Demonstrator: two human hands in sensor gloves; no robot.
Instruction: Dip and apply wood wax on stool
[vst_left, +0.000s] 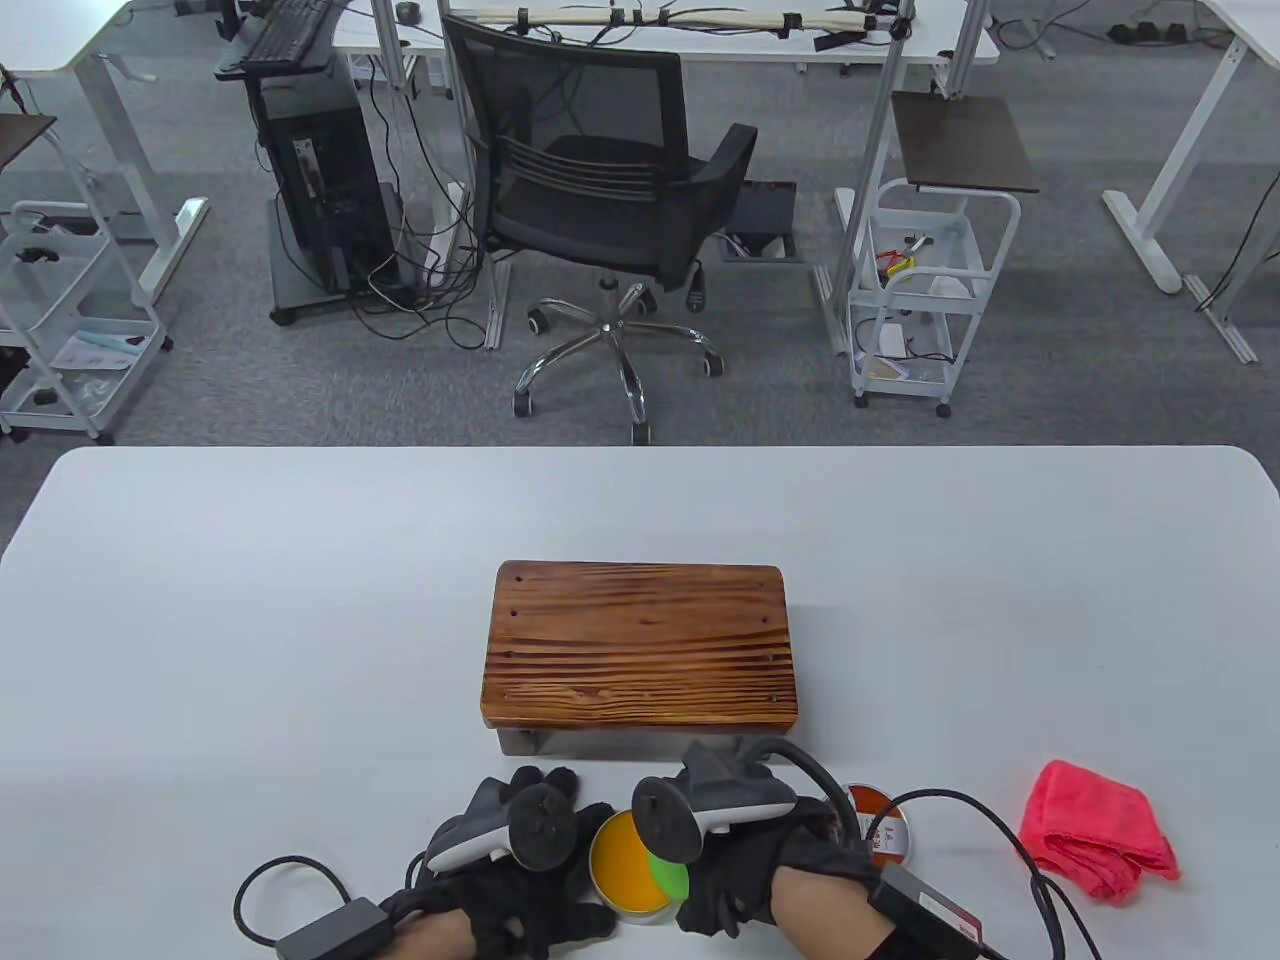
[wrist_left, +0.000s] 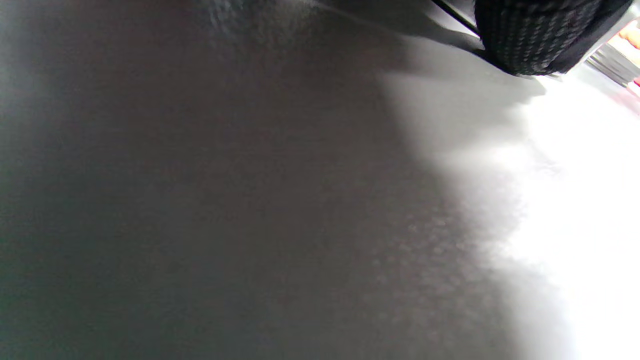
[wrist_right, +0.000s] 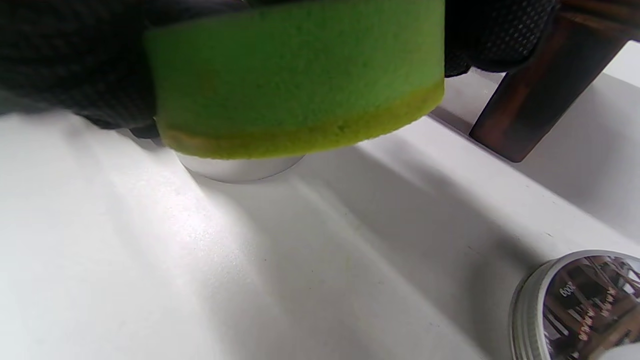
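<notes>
A dark striped wooden stool (vst_left: 640, 642) stands mid-table. In front of it sits an open round tin of orange wax (vst_left: 622, 866). My left hand (vst_left: 530, 870) rests against the tin's left side; whether it grips the tin I cannot tell. My right hand (vst_left: 735, 865) holds a round green sponge (vst_left: 668, 872) over the tin's right rim. In the right wrist view the sponge (wrist_right: 300, 80) has a yellowish lower edge and sits above the tin's metal wall (wrist_right: 235, 167); a stool leg (wrist_right: 540, 95) stands behind. The left wrist view shows only table surface and a gloved fingertip (wrist_left: 540, 35).
The tin's lid (vst_left: 880, 825) lies right of my right hand, also in the right wrist view (wrist_right: 580, 305). A crumpled red cloth (vst_left: 1100, 828) lies at the right. Glove cables trail along the table's near edge. An office chair stands beyond the table's far edge.
</notes>
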